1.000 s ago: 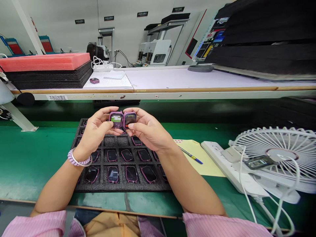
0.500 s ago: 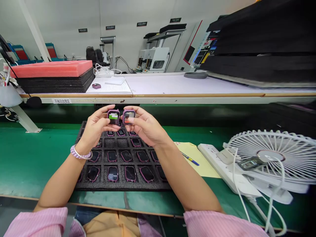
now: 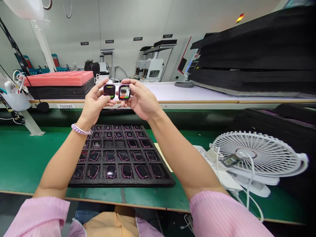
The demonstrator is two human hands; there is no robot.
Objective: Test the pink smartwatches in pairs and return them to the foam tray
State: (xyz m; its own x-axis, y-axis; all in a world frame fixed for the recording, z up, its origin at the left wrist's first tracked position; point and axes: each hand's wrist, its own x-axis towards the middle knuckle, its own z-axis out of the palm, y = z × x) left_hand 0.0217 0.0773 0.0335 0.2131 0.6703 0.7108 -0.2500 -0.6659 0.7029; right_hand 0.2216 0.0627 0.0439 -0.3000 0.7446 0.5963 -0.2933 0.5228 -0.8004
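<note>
Raised to the level of the shelf, my left hand (image 3: 96,100) pinches a purple-framed smartwatch body (image 3: 109,92) without a strap. Its lit screen is mostly dark with a green strip low down. Beside it, my right hand (image 3: 142,98) grips a second purple smartwatch body (image 3: 124,92), whose screen shows a picture. The two watches are held side by side, a small gap between them, screens facing me. Below lies a black foam tray (image 3: 120,183) with rows of similar watches in its pockets; two neighbouring pockets in the middle row hold no watch.
A white fan (image 3: 256,158) and a power strip with cables stand on the green bench (image 3: 37,158) at right. Along the shelf edge (image 3: 197,102) sit red and black foam sheets (image 3: 59,79) at left and a tall black stack (image 3: 256,56) at right.
Both hands have lifted the watches higher, from over the tray up to in front of the shelf. The left watch's screen has turned darker. The view has tilted up slightly.
</note>
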